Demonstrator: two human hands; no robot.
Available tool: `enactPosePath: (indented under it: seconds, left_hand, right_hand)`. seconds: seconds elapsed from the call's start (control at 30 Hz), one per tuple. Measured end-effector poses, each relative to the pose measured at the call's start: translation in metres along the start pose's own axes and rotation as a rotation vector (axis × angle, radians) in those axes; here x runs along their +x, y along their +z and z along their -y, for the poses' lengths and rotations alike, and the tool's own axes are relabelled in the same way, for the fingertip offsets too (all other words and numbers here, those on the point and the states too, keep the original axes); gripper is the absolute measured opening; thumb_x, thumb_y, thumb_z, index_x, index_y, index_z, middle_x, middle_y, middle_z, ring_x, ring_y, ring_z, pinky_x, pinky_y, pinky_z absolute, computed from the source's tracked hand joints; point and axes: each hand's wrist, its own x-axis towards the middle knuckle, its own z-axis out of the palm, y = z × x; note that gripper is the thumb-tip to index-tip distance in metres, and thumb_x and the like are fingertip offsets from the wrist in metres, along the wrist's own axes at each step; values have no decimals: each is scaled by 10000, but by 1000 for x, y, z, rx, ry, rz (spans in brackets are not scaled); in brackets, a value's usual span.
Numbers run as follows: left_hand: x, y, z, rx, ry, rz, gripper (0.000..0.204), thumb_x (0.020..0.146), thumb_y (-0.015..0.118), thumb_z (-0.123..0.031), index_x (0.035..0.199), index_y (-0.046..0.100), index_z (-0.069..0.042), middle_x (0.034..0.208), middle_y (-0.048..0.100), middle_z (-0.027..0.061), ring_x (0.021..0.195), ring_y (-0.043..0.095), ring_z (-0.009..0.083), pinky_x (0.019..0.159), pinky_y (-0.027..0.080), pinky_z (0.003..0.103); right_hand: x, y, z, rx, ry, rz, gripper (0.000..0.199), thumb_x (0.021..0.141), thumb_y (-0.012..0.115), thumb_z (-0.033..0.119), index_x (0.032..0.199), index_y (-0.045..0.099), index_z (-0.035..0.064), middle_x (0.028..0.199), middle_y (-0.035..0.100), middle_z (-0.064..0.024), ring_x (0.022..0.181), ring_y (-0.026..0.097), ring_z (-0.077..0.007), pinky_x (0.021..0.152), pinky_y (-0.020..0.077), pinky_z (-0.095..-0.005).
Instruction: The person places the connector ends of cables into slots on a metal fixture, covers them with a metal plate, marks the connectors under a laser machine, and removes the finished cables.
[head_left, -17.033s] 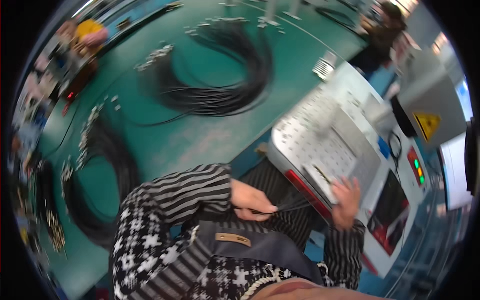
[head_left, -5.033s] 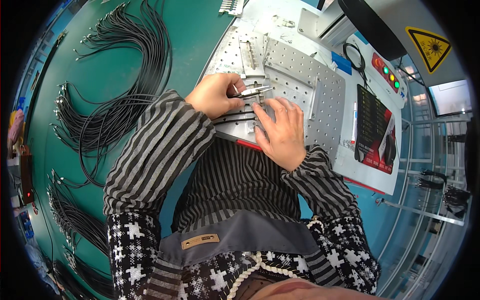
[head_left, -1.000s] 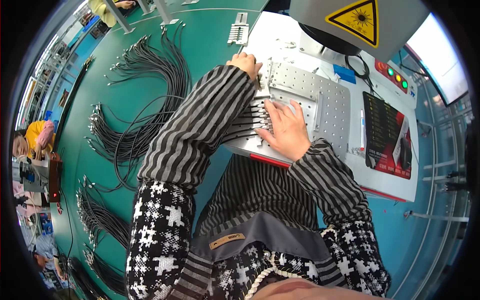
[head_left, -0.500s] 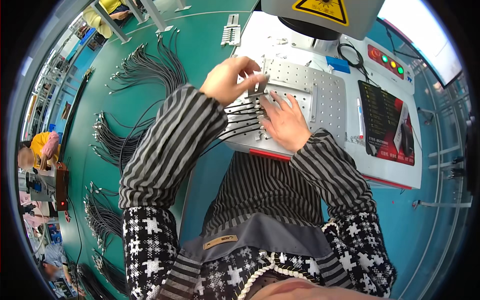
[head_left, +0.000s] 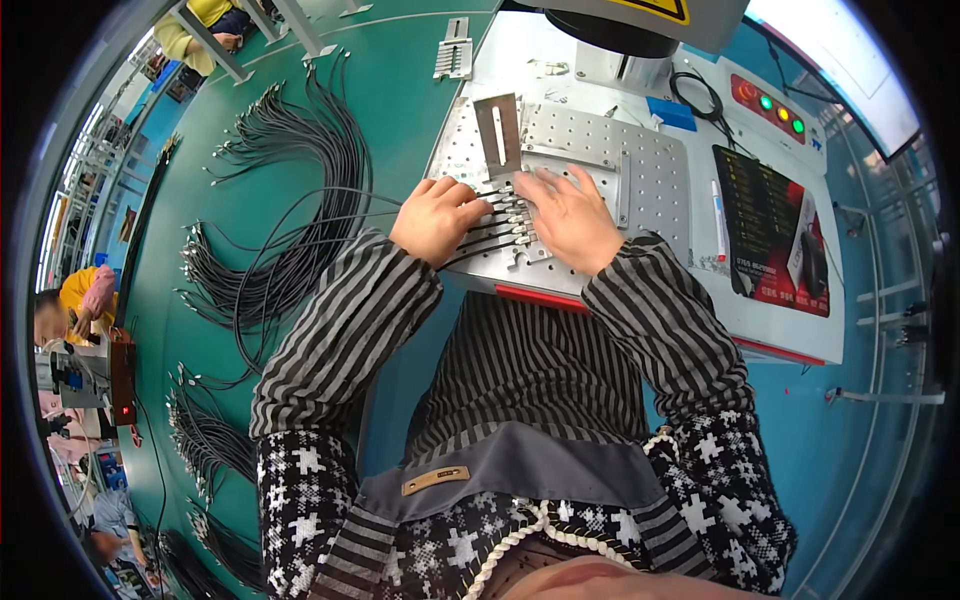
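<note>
Several black cables (head_left: pixel 482 244) lie side by side with their metal connector ends (head_left: pixel 520 227) in a small fixture on the perforated metal plate (head_left: pixel 655 180). My left hand (head_left: pixel 437 222) is closed, thumb and fingers pinched around a black cable left of the connectors. On the other side my right hand (head_left: pixel 575 220) has its fingers apart. Its blurred fingertips touch or hover over the uppermost connectors; I cannot tell which. Just beyond the fingertips, a slotted metal flap (head_left: pixel 497 135) stands raised. The fingers hide part of the upper cable ends.
Bundles of black cables (head_left: pixel 335 165) cover the green table (head_left: pixel 410 110) at left. A slotted metal holder (head_left: pixel 453 58) lies at its far edge. The machine head (head_left: pixel 610 30) overhangs the plate. Rightward are a marker (head_left: pixel 719 220), a dark mat (head_left: pixel 775 235) and a button panel (head_left: pixel 768 108).
My left hand has come away from the metal flap, down and left onto the cables, leaving the flap raised in view. My right hand stays by the connectors. The view has shifted slightly.
</note>
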Motion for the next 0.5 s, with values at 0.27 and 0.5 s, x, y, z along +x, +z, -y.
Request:
enactPosePath:
  seconds: [0.27, 0.5]
  left_hand:
    - [0, 5, -2, 1, 65, -80, 188, 737, 562, -154, 917, 615, -140, 802, 497, 21, 789, 498, 176, 701, 433, 281]
    - [-1, 11, -15, 61, 2, -44, 143, 729, 578, -157, 858, 629, -122, 793, 474, 44, 761, 489, 187, 630, 439, 268]
  right_hand:
    - [-7, -1, 0, -48, -89, -29, 420, 771, 488, 54, 1177, 528, 155, 1205, 571, 13, 1216, 435, -243, 1060, 224, -438]
    - [-11, 5, -6, 85, -49, -4, 430, 783, 505, 74, 1204, 528, 158, 1264, 525, 22, 1253, 391, -233, 1067, 210, -444]
